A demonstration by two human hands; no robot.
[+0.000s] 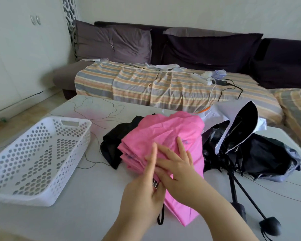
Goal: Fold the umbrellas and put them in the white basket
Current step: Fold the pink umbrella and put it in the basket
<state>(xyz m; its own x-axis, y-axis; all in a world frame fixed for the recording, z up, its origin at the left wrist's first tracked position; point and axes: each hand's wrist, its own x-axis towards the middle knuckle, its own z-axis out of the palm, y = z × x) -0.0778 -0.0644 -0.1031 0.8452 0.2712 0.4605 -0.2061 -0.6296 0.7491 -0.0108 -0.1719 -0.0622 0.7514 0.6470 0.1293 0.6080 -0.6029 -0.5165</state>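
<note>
Both hands work on the pink umbrella [165, 136] at the near middle of the table [87, 197]. The left hand [142, 190] has its grip closed around the umbrella's near end, where a bit of silvery metal shows between thumb and palm, while its forefinger points straight up across the pink cloth. The right hand [176, 168] lies flat on the gathered cloth with its grip wide, fingers straight and spread, pressing the folds down; it crosses just over the left hand's fingers.

The pink umbrella is collapsed, its canopy bunched in loose pleats that run from the hands away toward the far side, with black lining spilling out on its left edge. A black wrist strap [161, 217] hangs from under the left hand onto the table.

Just to the right, touching the pink cloth, lies a heap of dark umbrellas [261, 153], half collapsed, one with a pale outer skin standing up; two black shafts run from the heap toward the near right and end in rounded black handles [270, 227].

The white basket [33, 159] sits on the left side of the table, apart from the umbrellas, perforated all over.

Beyond the table stands a dark sofa [207, 47] with a striped sheet [155, 84] on its seat.
</note>
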